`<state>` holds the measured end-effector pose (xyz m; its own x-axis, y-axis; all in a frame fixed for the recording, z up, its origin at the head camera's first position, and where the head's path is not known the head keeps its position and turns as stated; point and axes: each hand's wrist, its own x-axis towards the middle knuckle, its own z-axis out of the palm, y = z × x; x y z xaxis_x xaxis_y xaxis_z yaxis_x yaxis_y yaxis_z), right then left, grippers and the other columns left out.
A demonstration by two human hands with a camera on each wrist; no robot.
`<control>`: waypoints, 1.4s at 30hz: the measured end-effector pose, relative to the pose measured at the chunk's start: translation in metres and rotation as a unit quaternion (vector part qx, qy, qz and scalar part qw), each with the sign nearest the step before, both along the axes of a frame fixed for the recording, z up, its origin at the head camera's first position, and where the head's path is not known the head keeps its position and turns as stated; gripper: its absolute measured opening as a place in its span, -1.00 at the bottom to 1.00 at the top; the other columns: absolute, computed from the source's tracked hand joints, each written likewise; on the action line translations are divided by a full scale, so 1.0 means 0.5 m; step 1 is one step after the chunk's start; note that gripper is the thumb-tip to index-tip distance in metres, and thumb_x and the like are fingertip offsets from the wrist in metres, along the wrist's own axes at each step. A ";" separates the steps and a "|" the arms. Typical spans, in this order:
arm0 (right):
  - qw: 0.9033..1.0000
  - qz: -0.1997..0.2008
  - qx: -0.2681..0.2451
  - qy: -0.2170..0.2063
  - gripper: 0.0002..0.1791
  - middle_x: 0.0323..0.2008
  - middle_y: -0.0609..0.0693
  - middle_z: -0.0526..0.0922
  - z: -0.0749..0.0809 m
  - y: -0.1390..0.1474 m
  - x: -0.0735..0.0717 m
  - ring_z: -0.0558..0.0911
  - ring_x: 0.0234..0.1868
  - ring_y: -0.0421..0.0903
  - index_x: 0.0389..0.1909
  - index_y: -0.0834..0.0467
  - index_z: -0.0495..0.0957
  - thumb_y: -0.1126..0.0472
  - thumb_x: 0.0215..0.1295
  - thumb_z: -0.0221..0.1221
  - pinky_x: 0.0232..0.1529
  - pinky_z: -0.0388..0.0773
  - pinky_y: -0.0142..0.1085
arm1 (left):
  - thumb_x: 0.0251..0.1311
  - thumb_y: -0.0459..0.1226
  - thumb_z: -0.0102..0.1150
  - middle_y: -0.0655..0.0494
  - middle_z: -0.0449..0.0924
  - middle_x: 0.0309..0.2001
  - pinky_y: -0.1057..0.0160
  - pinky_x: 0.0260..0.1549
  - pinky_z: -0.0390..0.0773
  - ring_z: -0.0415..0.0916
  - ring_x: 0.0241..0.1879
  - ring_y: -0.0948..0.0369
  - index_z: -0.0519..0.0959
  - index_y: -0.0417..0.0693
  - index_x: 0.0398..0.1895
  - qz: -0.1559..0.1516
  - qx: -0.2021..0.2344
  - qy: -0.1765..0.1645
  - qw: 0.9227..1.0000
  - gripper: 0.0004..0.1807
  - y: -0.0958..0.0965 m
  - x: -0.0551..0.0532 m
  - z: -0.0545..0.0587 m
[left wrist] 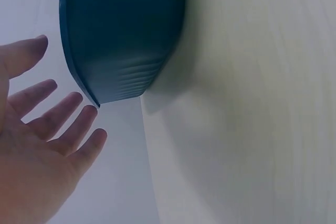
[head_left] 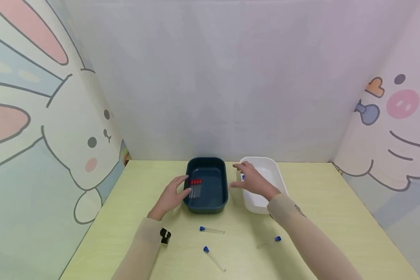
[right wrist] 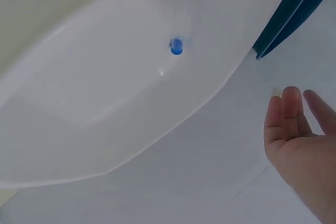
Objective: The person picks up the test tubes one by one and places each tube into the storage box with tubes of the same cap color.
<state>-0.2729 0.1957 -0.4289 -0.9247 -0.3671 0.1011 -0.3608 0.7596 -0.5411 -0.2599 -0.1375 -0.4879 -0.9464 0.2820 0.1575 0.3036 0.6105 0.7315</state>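
My left hand (head_left: 169, 196) hovers at the left side of a dark blue tray (head_left: 213, 184), fingers spread and holding nothing. Inside that tray, several red-capped test tubes (head_left: 195, 189) lie side by side along the left. Over the left part of a white tray (head_left: 273, 177) is my right hand (head_left: 254, 182), empty, with its fingers loosely bent. A blue-capped tube lies in the white tray; the right wrist view shows its blue cap (right wrist: 177, 46), while the clear body is faint. In the left wrist view the hand (left wrist: 47, 145) is apart from the tray's outer wall (left wrist: 121, 30).
On the pale wooden table (head_left: 311, 194), three more blue-capped tubes lie in front of the trays: one tube (head_left: 212, 230) crosswise, another tube (head_left: 215, 259) slanted, and a third with its cap (head_left: 278, 238) near the right forearm. A white curtain (head_left: 227, 85) stands behind.
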 end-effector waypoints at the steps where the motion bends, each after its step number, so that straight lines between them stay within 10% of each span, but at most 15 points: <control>1: 1.000 -0.004 0.000 0.001 -0.16 0.21 0.29 0.46 0.000 0.005 0.002 0.53 0.20 0.20 0.44 0.34 0.35 0.04 0.25 0.44 0.22 0.57 0.05 | 0.43 -0.18 0.23 -0.23 0.29 0.53 -0.25 0.45 0.34 0.25 0.52 -0.21 0.33 -0.14 0.53 -0.002 -0.004 0.006 1.000 -0.34 0.000 0.002 0.001; 11: 1.000 -0.023 -0.020 0.006 -0.19 0.21 0.27 0.49 0.002 0.054 0.017 0.56 0.22 0.25 0.44 0.31 0.37 0.03 0.28 0.42 0.23 0.58 0.09 | 0.43 -0.18 0.24 -0.19 0.32 0.51 -0.22 0.44 0.38 0.31 0.49 -0.18 0.34 -0.11 0.53 -0.010 -0.025 0.027 0.999 -0.35 0.010 0.019 0.020; 23: 0.998 -0.035 -0.023 0.042 -0.27 0.15 0.24 0.55 -0.013 0.111 0.033 0.60 0.14 0.25 0.40 0.30 0.41 0.10 0.31 0.40 0.19 0.59 0.13 | 0.38 -0.27 0.29 -0.13 0.57 0.26 -0.15 0.12 0.61 0.59 0.02 -0.03 0.44 -0.15 0.45 -0.038 -0.024 0.075 0.996 -0.41 0.030 0.051 0.056; 42: 0.993 -0.101 -0.008 0.062 -0.34 0.06 0.34 0.60 -0.039 0.203 0.054 0.64 0.07 0.26 0.32 0.39 0.44 0.15 0.32 0.38 0.10 0.61 0.18 | 0.32 -0.23 0.35 0.16 0.63 -0.18 0.45 -0.39 0.51 0.50 -0.32 0.39 0.61 -0.03 0.27 -0.058 -0.088 0.113 0.988 -0.55 0.050 0.120 0.061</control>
